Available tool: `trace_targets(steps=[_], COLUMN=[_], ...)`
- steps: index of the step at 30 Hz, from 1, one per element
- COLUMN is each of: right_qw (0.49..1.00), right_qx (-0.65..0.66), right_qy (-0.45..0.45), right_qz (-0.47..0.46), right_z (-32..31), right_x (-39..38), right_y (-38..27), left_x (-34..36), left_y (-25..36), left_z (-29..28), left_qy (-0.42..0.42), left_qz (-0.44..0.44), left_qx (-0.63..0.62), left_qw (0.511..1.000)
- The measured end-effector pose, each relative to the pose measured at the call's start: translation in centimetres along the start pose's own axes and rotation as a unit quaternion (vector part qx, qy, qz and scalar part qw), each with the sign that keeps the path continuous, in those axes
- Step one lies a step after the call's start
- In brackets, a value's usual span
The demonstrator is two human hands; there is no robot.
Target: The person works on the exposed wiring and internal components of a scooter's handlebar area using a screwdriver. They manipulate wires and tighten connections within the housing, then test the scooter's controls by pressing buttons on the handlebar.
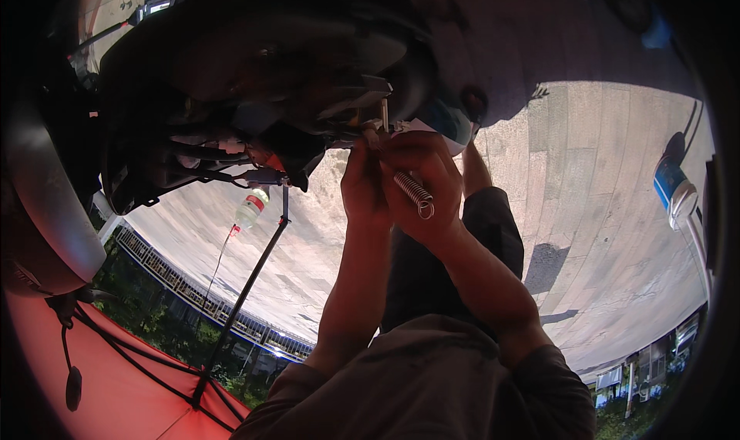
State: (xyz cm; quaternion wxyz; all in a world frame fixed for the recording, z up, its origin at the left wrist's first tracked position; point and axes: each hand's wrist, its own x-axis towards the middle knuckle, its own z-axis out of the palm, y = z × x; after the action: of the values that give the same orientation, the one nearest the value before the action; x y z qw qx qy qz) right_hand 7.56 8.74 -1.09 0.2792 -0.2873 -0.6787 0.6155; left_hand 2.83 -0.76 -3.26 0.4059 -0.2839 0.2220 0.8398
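Observation:
My hands meet close together under the dark body of a scooter-like vehicle [254, 62]. My left hand [362, 184] is closed, its fingertips pinched at a small pale part by the metal rod [385, 113]; what exactly they hold is too dark to tell. Beside it, my right hand [433, 170] is closed too, its fingertips near the same spot. A silver coil spring [412, 189] with a looped end sticks out of the right hand toward me. Its upper end is hidden by the fingers.
Dark cables [196, 156] hang at the left of the vehicle. A clear bottle with a red label [253, 203] hangs near a black pole [245, 293]. A red canopy [116, 378] fills the lower left. Paved ground [586, 147] lies around my legs. A blue-and-white cylinder [675, 186] stands at right.

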Motion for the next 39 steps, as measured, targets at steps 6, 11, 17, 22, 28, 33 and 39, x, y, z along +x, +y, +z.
trace_targets(steps=[6, 11, 17, 22, 28, 33, 39], right_qw=[1.000, 1.000, 1.000, 1.000, 1.000, 1.000, 1.000], right_qx=[-0.005, -0.007, 0.014, 0.014, 0.007, -0.003, 0.002], right_qy=[0.008, 0.010, 0.018, 0.016, 0.015, 0.010, 0.012], right_qz=[-0.019, -0.017, 0.014, 0.014, 0.015, 0.014, 0.020], right_z=[0.3, -0.2, -0.7, -0.5, -0.4, -0.3, -0.2], right_x=[0.3, 0.8, 1.0, 1.0, 1.0, 1.1, 0.9], right_y=[-0.7, -1.0, -1.4, -1.4, -1.6, -1.5, -1.6], left_x=[0.2, 0.1, 0.3, 0.4, 0.2, 0.2, 0.1], left_y=[0.5, 0.3, 0.2, 0.4, 0.4, 0.5, 0.2], left_z=[-0.8, 0.8, 1.8, 1.6, 2.1, 2.0, 1.4], left_qy=[-0.056, 0.006, 0.034, 0.021, 0.043, 0.020, 0.037], left_qz=[-0.040, 0.005, -0.003, -0.014, 0.002, -0.023, 0.024], left_qx=[-0.030, 0.076, 0.027, -0.011, 0.039, 0.006, 0.100], left_qw=[0.997, 0.997, 0.999, 1.000, 0.998, 1.000, 0.994])
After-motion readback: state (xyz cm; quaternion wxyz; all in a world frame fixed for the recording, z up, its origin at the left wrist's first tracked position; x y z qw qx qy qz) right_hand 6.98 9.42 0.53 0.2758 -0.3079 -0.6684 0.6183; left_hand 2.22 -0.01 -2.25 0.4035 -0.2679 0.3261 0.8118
